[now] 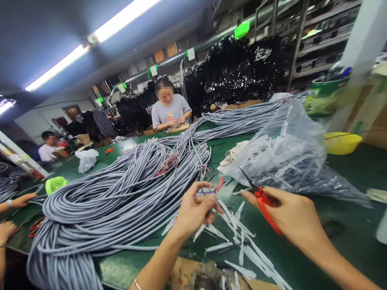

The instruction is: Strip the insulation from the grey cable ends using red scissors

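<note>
My left hand (198,207) is closed in a pinch around a cable end, with short red wires (220,184) sticking out past the fingertips. In my right hand (291,213) is a red-handled tool (265,208) with slim, pointed dark jaws; whether it is pliers or scissors is not clear. Its tip points up and left, apart from the wires. White strips (240,230) lie scattered on the green table beneath both hands. Left of my left hand, a big coiled bundle of grey cables (118,204) covers the table, several ends showing coloured wires (168,164).
A clear plastic bag (281,156) of pale strips stands right, near a yellow bowl (342,143) and green tub (326,94). A worn device (204,287) sits on board at the front edge. A co-worker (170,109) works opposite; another person's hands (2,233) are at left.
</note>
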### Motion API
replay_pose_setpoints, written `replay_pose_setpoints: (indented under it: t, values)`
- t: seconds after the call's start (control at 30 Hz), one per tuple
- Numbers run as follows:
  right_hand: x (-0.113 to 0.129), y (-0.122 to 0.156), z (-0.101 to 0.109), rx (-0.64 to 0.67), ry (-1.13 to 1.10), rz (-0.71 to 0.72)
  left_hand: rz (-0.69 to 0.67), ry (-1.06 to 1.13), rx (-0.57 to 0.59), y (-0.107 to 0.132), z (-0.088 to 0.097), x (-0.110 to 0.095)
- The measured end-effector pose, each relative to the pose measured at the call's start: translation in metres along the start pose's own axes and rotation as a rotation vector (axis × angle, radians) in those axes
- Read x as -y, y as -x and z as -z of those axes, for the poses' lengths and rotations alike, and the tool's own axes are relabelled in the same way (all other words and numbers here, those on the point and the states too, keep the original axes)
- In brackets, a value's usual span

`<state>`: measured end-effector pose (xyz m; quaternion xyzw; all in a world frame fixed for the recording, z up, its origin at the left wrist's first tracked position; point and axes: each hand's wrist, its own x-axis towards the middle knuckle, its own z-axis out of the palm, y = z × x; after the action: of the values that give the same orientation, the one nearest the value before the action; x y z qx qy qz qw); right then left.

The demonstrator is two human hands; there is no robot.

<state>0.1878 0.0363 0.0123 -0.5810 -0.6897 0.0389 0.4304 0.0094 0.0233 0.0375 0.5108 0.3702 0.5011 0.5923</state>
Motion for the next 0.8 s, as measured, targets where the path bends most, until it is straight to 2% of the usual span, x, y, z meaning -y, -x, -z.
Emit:
replay_pose_setpoints:
  t: [0.1, 0.2, 0.3, 0.33, 0.4, 0.47, 0.5, 0.57, 0.67, 0.73, 0.8]
  values:
    - [-0.009, -0.010, -0.001, 0.324, 0.236, -0.125, -0.022, 0.022, -0.101, 0.003, 0.006, -0.015]
    - [-0.014, -0.009, -0.004, 0.543, 0.333, -0.078, -0.109, 0.103, -0.170, 0.038, 0.023, -0.046]
    - [-0.017, -0.005, -0.007, 0.600, 0.318, -0.013, -0.144, 0.185, -0.195, 0.110, 0.052, -0.077]
    - [-0.018, -0.004, -0.008, 0.609, 0.303, 0.005, -0.129, 0.204, -0.204, 0.139, 0.062, -0.084]
    - [-0.017, -0.003, -0.010, 0.633, 0.202, 0.080, -0.048, 0.220, -0.132, 0.197, 0.076, -0.084]
    - [-0.013, 0.000, -0.013, 0.672, 0.052, 0.189, 0.116, 0.206, -0.280, 0.245, 0.080, -0.067]
    - [-0.010, 0.003, -0.015, 0.694, -0.018, 0.242, 0.198, 0.191, -0.384, 0.263, 0.077, -0.052]
    - [-0.003, 0.011, -0.021, 0.729, -0.138, 0.326, 0.249, 0.172, -0.461, 0.284, 0.068, -0.010]
    - [0.002, 0.028, -0.034, 0.776, -0.335, 0.422, 0.388, 0.123, -0.508, 0.284, 0.058, 0.065]
    - [0.000, 0.038, -0.045, 0.821, -0.433, 0.456, 0.441, 0.030, -0.565, 0.273, 0.062, 0.110]
    - [-0.003, 0.044, -0.055, 0.826, -0.501, 0.451, 0.442, -0.069, -0.764, 0.263, 0.074, 0.140]
